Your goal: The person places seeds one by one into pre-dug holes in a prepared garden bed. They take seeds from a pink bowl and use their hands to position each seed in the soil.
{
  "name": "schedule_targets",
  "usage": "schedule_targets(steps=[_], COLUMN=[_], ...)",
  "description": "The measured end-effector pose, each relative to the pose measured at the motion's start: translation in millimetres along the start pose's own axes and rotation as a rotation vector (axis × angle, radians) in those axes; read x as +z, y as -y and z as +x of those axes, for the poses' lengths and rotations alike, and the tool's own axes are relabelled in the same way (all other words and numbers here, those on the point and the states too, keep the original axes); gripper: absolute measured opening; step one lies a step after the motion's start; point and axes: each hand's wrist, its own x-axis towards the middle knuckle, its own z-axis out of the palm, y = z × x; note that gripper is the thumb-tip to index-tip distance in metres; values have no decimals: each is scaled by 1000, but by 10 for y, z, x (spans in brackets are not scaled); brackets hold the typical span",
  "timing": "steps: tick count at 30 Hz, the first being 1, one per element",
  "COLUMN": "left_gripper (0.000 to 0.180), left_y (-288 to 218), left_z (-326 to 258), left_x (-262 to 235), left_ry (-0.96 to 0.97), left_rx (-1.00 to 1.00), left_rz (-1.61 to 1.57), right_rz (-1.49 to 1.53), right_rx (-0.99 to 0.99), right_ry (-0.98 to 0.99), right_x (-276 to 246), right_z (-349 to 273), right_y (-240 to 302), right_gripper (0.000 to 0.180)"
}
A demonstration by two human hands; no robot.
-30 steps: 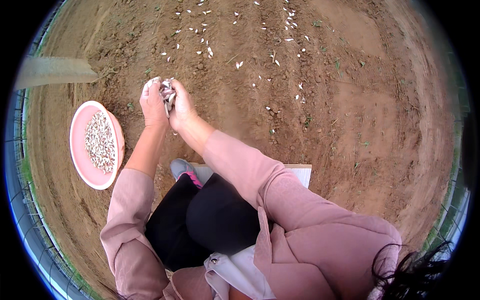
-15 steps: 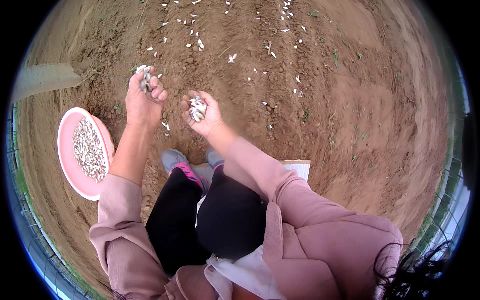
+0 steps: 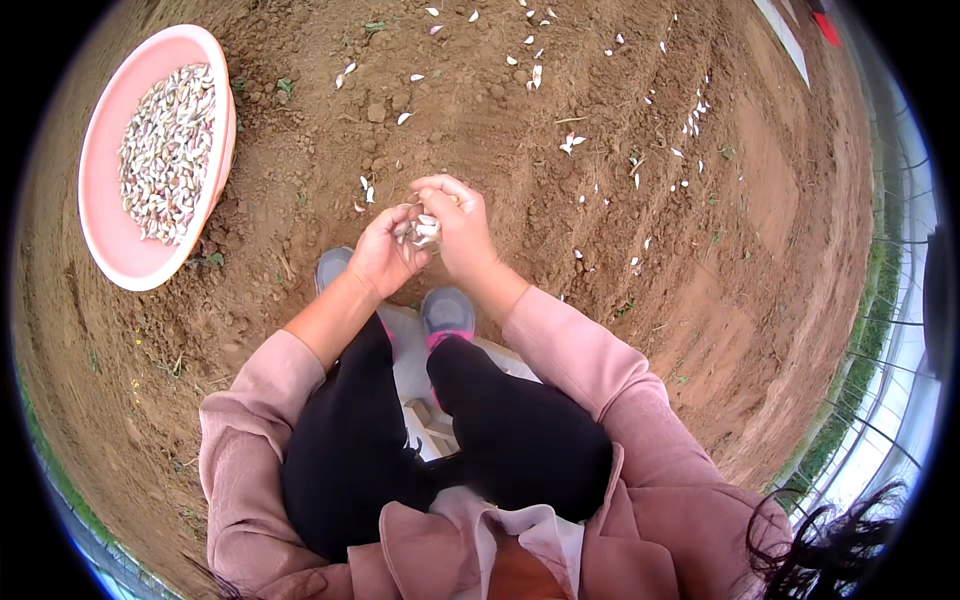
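Above my shoes, my left hand [image 3: 384,252] and my right hand [image 3: 464,228] are together, both closed around a small heap of white garlic cloves [image 3: 427,229]. The left hand cups the heap from the left. Curled over its right side are the fingers of my right hand, whose fingertips partly hide the cloves. Just left of my hands, a few loose cloves [image 3: 369,194] lie on the brown soil. Many more cloves [image 3: 536,77] are scattered in rough rows farther ahead.
A pink basin [image 3: 112,222] full of garlic cloves stands on the soil at the upper left. My grey shoes [image 3: 447,312] rest below my hands, near a pale board. Far right, a wire fence [image 3: 895,325] borders the soil. A white strip [image 3: 783,40] lies at the upper right.
My two hands, apart before with cloves in each, have come together around one heap. My view has shifted, so the basin now appears higher and larger at the left.
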Motion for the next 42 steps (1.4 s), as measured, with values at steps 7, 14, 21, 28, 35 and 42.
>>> schedule_targets(steps=[7, 14, 21, 28, 35, 42], left_gripper=[27, 24, 21, 22, 19, 20], left_y=[-96, -189, -101, -60, -25, -26], left_z=[233, 113, -28, -169, -87, -92], left_x=[-241, -730, -1078, -1198, -1253, -1258], left_ry=[195, 255, 162, 39, 35, 35], left_rx=[-30, -137, -185, -205, -200, -196], left_rz=[-259, -234, -100, 15, 33, 76], right_rz=[-699, -991, -1601, -1849, -1750, -1831], right_rx=[-556, -453, -326, -383, -372, -610], right_ry=[254, 493, 473, 477, 545, 515], right_x=[245, 120, 0, 156, 68, 168], right_z=[52, 520, 1447, 1188, 1256, 1237], right_y=[-24, 232, -320, -1089, -1105, -1254], right_gripper=[13, 12, 17, 23, 14, 9])
